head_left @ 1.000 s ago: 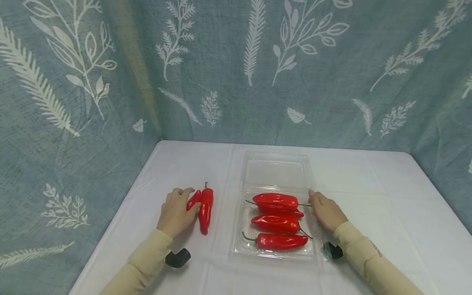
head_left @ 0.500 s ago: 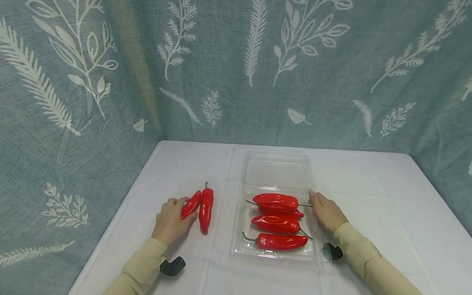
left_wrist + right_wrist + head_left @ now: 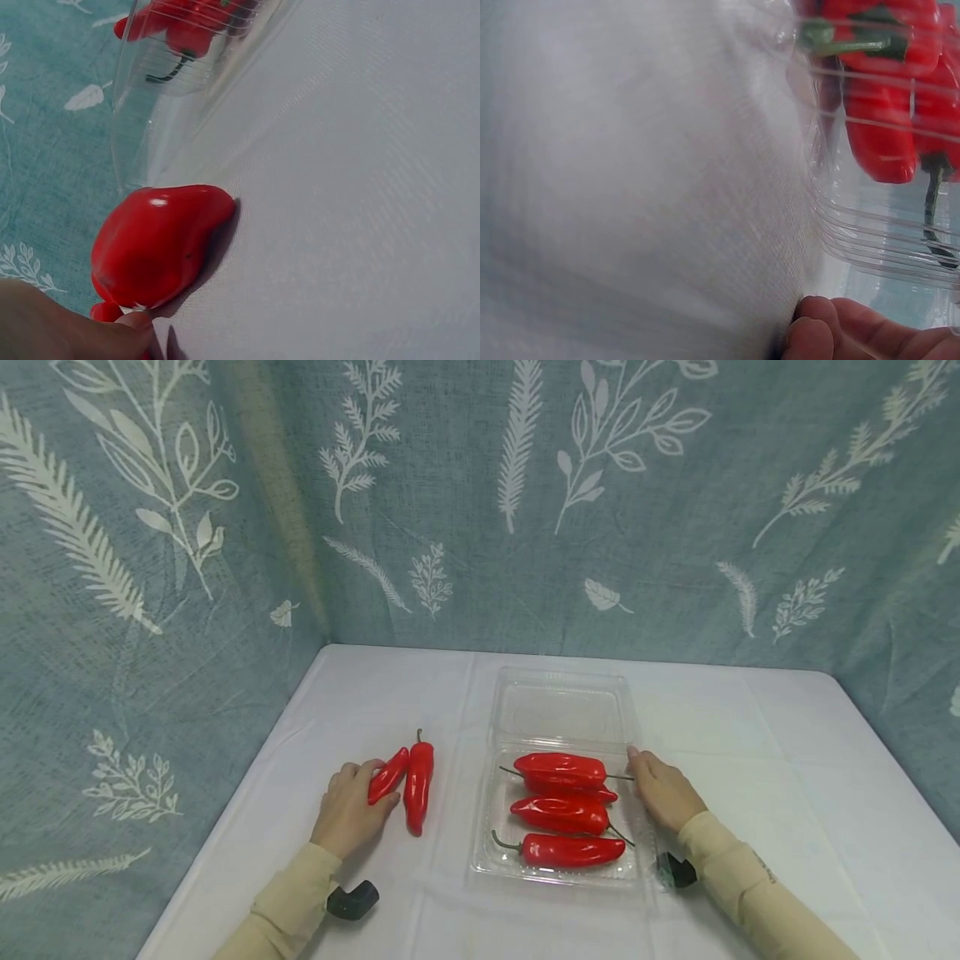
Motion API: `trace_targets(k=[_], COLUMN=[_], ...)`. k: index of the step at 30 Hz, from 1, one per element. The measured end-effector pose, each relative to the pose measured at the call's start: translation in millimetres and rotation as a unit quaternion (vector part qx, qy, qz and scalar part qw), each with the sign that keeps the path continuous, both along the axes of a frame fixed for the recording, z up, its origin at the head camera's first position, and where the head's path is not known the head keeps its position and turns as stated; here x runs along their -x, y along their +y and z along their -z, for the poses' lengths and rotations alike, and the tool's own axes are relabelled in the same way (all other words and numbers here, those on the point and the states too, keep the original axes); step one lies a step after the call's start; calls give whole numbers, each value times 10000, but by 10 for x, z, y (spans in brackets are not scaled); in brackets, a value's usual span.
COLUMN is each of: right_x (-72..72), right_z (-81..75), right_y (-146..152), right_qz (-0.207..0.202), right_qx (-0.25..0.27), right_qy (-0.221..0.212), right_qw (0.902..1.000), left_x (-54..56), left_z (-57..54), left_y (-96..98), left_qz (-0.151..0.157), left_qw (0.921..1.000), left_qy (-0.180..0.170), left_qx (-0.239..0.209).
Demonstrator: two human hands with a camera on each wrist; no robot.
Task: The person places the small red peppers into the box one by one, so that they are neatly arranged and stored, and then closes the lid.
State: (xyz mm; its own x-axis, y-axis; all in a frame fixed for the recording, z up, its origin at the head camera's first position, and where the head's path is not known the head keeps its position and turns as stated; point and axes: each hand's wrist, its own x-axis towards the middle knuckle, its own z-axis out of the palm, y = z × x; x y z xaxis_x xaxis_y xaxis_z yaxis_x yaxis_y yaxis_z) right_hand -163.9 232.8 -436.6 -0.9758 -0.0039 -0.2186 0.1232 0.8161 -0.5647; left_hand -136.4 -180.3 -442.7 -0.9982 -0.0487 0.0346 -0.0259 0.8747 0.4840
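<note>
Red and glossy, a chilli pepper was pinched by the left hand, with another chilli pepper just beside it at 3 o'clock. Farther toward 3 o'clock, 4 more chilli peppers lay in a clear plastic clamshell; the right hand was at its 3 o'clock edge, its grip impossible to tell.

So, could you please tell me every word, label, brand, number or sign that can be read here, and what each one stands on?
No text can be read in any view.
Right sleeve: a small dark marking, too small and blurred to read.
Clear container, red peppers: no readable text.
Backdrop cloth: white leaf prints, no lettering visible.
</note>
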Motion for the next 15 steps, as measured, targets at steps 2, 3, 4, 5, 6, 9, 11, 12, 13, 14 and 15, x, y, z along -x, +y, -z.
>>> trace_targets(k=[2,3,4,5,6,9,11,12,13,14,15], right_x=[3,4,4,5,4,4,5,6,7,7,7], right_z=[3,5,6,8,8,9,10,9,8,7,5], right_y=[1,1,1,0,-1,-6,-7,-8,-9,-10,-11], right_qz=[-10,-12,-13,-15,-15,-15,-9,-8,-5,-3,2], right_qx=[-7,-6,-6,-7,-4,-3,-17,-28,-35,-42,-43], right_qy=[7,11,13,13,7,-5,-1,4,12,18,19], right_qw=[10000,10000,10000,10000,10000,10000,10000,10000,10000,10000,10000], left_x=[9,13,17,19,23,30,34,36,39,43,46], left_z=[-2,-4,-7,-12,-18,-47,-74,-89,-105,-121,-138], left_y=[-2,-3,-7,-10,-15,-29,-34,-34,-32,-29,-24], left_qz=[-3,-17,-38,-60,-80,-144,-159,-162,-166,-165,-162], left_qw=[10000,10000,10000,9999,9999,9998,9997,9997,9997,9997,9997], left_qy=[-10,-18,-28,-37,-46,-35,-12,7,29,48,59], left_qx=[-22,-37,-48,-74,-91,-138,-163,-163,-174,-190,-200])
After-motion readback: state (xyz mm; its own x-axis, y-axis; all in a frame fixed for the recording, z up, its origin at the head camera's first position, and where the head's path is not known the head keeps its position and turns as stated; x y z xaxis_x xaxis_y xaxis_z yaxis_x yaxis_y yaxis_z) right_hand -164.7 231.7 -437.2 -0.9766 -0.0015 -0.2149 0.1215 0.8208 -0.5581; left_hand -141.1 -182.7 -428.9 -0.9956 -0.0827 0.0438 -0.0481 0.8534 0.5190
